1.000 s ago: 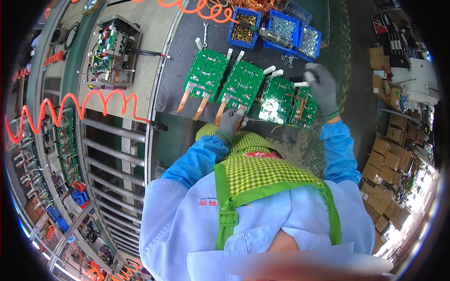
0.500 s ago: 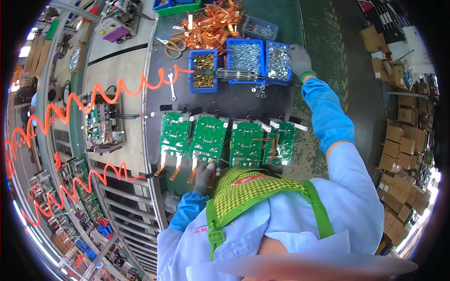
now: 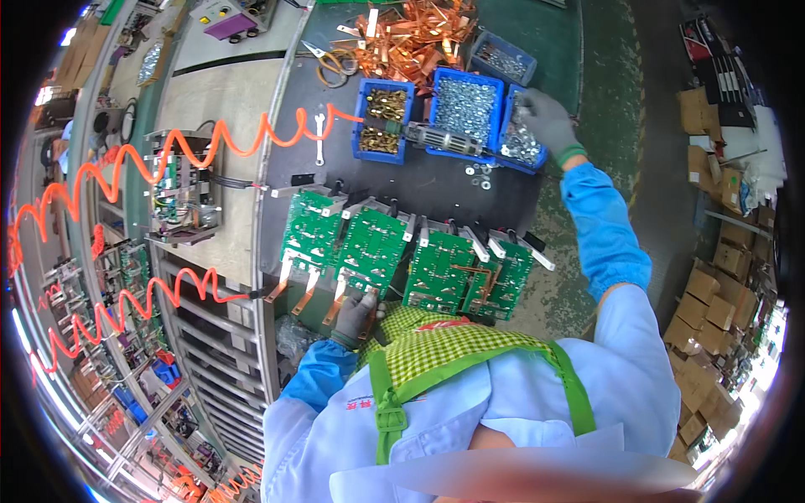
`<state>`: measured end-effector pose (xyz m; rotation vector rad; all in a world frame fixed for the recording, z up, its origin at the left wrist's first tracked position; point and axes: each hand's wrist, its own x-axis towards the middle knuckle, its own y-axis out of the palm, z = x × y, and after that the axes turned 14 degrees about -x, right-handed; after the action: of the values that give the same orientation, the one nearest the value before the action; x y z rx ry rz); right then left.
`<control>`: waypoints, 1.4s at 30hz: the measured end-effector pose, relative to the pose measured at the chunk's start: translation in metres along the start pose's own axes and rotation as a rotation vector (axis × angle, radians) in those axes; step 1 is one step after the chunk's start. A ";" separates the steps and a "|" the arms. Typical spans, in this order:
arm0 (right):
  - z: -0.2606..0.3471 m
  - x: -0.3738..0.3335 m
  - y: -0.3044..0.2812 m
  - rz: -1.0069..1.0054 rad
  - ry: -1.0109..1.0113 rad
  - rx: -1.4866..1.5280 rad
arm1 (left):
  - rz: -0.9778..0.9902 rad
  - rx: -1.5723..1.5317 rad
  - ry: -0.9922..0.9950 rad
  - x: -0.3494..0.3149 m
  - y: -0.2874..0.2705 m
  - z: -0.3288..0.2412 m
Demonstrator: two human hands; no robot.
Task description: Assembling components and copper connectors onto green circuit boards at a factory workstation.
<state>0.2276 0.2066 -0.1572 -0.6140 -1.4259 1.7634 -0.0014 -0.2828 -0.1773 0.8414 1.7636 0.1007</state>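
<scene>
Small blue plastic bin of shiny silver metal hardware (hw), landmark for all places below. Long axis runs away from me, slightly tilted. My R hand, in a grey glove w/ green cuff, is at its R wall, fingers directed L over the hw; R is the nearer hand, L well apart. R fingertips are lost among the hw: can't tell if spread or pinching.

Just L of the bin: a larger blue plastic bin of silver hw, w/ a grey cylindrical power driver across its near end. Loose silver washers lie L of the landmark, on its near side.

Farther L of it & closer to my body: a green rectangular PCB, second from L in a row of four. My L hand, likewise gloved, is curled at that board's near edge, covering most of a flat copper strip; its grip is hidden, so can't tell what, if anything, is pinched.

Beyond the bin, to the L: a tangled pile of copper strips, cut off at top.
</scene>
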 end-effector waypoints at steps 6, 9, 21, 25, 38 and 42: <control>0.052 0.041 0.048 0.406 -0.230 -0.174 | -0.007 -0.066 0.069 -0.003 -0.003 0.014; 0.045 0.042 0.087 0.373 -0.268 -0.311 | -0.010 -0.032 0.048 0.001 0.004 0.016; 0.083 0.027 0.063 0.237 -0.112 -0.222 | 0.006 -0.009 0.098 -0.003 0.007 0.015; 0.102 0.007 0.013 0.178 0.032 -0.191 | -0.007 0.032 0.066 0.001 0.009 0.010; 0.323 -0.220 0.015 0.372 -0.456 0.125 | 0.268 -0.063 0.047 0.014 -0.004 0.010; 0.321 -0.232 0.039 0.347 -0.382 0.124 | 0.304 0.064 0.122 0.019 -0.013 0.009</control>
<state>0.1076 -0.1724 -0.1355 -0.4973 -1.5099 2.3224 -0.0025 -0.2843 -0.2022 1.1676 1.7471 0.3026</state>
